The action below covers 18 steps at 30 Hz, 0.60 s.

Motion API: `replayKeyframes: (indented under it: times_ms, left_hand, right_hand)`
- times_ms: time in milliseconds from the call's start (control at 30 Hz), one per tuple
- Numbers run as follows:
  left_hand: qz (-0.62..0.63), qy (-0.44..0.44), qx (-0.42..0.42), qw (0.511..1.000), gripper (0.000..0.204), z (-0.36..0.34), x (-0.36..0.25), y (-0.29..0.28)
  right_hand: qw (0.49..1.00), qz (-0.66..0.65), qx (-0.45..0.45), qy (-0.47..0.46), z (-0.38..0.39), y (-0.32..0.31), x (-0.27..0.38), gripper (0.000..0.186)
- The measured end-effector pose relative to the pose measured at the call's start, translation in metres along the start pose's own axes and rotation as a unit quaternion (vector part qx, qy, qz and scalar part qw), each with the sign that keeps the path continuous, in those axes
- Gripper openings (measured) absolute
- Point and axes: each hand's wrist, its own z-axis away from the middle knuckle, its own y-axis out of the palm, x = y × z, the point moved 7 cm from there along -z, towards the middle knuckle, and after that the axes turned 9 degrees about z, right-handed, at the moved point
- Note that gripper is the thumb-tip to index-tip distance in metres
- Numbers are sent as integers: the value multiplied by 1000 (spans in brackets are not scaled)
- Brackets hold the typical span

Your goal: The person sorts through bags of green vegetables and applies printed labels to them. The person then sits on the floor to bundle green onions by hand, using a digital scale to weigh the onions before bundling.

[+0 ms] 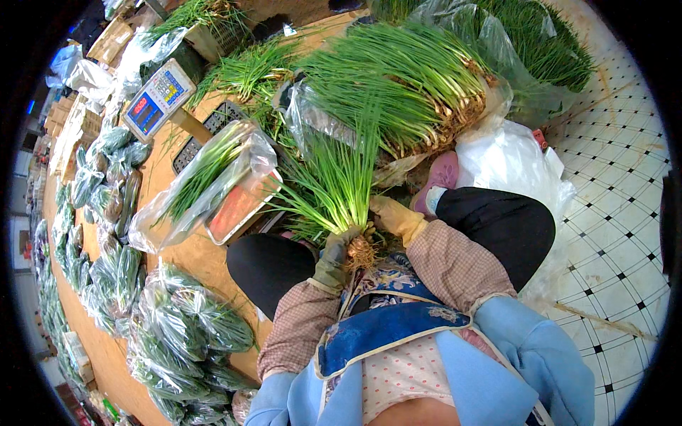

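Gathered between my knees is a bunch of green onions (347, 188), its leaves fanning away from me and its brown roots near my apron. My left hand (332, 257), in a dirty grey-green glove, is closed around the stalks just above the roots. At the bunch's right side is my right hand (399, 219) in a yellowish glove. Its fingers are curled in against the stems, and what they pinch is hidden. Just beyond, a large pile of green onions (405, 82) lies on plastic sheeting, roots toward the right.
To the left, a clear bag of green onions (213, 170) rests on a scale's tray (245, 206), with the scale display (158, 99) behind. Several bagged bundles (177, 334) are heaped at the lower left. White plastic (508, 167) lies on the tiled floor (611, 234) at right.
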Motion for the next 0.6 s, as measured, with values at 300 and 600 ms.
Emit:
replayKeyframes:
  times_ms: [300, 600]
  left_hand:
    - [-62, 120, -50, 990, 18, -23, 5, -20]
    - [48, 101, -10, 994, 25, -13, 5, -9]
  right_hand:
    - [960, 170, -217, 53, -8, -24, -30, 24]
    - [896, -264, -294, 201, 8, -23, -63, 19]
